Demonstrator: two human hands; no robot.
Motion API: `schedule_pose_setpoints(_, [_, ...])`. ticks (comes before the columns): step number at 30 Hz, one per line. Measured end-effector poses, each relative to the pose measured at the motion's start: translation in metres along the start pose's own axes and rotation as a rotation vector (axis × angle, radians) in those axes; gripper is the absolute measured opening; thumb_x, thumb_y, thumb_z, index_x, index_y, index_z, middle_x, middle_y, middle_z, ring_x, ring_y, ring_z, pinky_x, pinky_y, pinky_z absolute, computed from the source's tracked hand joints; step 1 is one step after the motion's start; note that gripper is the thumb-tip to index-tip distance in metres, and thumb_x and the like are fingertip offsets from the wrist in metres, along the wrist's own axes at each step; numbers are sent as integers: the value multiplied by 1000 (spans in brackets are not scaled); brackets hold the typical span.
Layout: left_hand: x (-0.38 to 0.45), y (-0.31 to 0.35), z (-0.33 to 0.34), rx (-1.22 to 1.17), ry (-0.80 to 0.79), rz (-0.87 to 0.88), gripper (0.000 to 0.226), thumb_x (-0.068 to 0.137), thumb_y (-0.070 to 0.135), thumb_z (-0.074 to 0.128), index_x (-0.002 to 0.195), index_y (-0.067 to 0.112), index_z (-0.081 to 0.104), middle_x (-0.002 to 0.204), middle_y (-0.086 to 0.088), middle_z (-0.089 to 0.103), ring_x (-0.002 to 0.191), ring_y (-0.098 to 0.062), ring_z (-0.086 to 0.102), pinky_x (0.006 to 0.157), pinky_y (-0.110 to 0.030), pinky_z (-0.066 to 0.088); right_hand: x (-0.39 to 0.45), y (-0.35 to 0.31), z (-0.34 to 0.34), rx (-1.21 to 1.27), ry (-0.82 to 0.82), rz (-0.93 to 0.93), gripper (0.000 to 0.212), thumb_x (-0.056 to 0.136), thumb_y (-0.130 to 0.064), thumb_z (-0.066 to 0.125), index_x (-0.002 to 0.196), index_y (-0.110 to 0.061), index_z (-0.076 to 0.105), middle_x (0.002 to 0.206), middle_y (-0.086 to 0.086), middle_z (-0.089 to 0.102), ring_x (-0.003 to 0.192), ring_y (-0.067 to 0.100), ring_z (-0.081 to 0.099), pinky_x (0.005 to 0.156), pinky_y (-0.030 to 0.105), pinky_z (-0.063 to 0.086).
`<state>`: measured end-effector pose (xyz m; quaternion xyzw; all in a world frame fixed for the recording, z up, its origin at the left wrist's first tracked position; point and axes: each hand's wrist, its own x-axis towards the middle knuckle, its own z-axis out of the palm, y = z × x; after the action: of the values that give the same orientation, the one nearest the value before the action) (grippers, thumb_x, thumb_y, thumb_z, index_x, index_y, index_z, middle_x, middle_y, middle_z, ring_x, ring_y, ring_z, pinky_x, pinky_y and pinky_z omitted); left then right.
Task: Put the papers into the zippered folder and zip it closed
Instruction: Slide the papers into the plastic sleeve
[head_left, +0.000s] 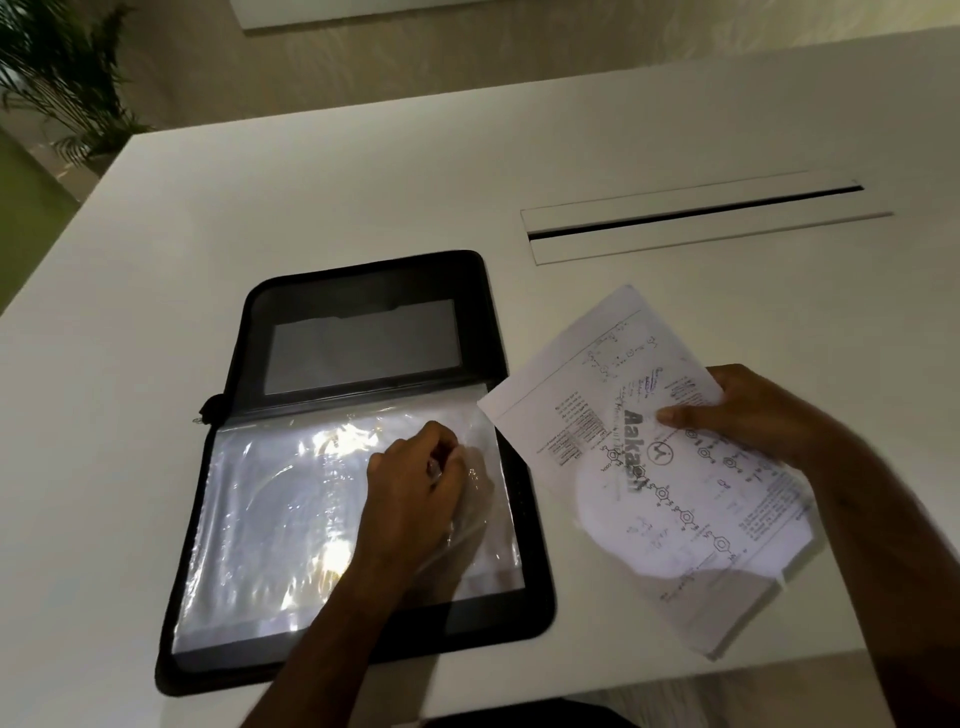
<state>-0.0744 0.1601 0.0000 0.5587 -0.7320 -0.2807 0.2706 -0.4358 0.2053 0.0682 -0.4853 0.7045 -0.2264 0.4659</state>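
2 hands work at a white table (311, 197): the left hand (415, 483), fingers curled, pinches a clear sleeve (291, 519) at its right edge inside the open black folder (363, 291), while the right hand (748, 410) clamps thumb over fingers on the papers (649, 467), held just right of the folder. The sheets are not yet in. Risk: the slippery sleeve could slide from the pinch or crumple as the papers enter, catching their corners. The papers overhang the near table edge on the right; bare tabletop lies far and left, with a cable slot (696, 213) far right.
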Motion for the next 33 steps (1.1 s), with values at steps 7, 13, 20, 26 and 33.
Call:
schedule_pose_setpoints(7, [5, 11, -9, 100, 83, 75, 10, 96, 40, 60, 89, 35, 65, 79, 20, 68, 73, -4, 63, 89, -55, 54, 5, -2, -17, -64, -125, 14, 23, 91, -29, 76, 109, -16, 74, 94, 5, 82, 82, 30, 80, 82, 52, 63])
schedule_pose_setpoints(13, [10, 19, -12, 163, 87, 131, 9, 94, 38, 66, 87, 33, 69, 80, 19, 71, 68, -4, 63, 88, -48, 55, 17, -17, -21, -169, -253, 20, 28, 90, -34, 77, 112, -17, 72, 96, 6, 82, 82, 31, 80, 80, 51, 64])
schedule_pose_setpoints(20, [11, 23, -17, 320, 79, 192, 9, 93, 36, 68, 86, 32, 71, 77, 16, 73, 66, -8, 64, 92, -43, 51, 32, -43, -10, -266, -334, -25, 22, 92, -31, 76, 112, -22, 72, 93, 0, 83, 80, 25, 81, 75, 45, 66])
schedule_pose_setpoints(26, [9, 20, -11, 349, 34, 208, 14, 91, 41, 69, 92, 27, 70, 92, 11, 75, 76, -7, 58, 92, -35, 47, 47, -52, 8, -303, -455, -49, 27, 91, -29, 78, 116, -20, 71, 98, 0, 82, 85, 24, 80, 75, 40, 65])
schedule_pose_setpoints(33, [14, 20, -3, 376, -30, 205, 26, 91, 44, 54, 96, 23, 68, 100, 6, 74, 81, -9, 57, 84, -28, 43, 67, -50, 29, -529, -418, -199, 14, 92, -35, 75, 100, -36, 64, 92, -6, 80, 77, 9, 78, 68, 27, 61])
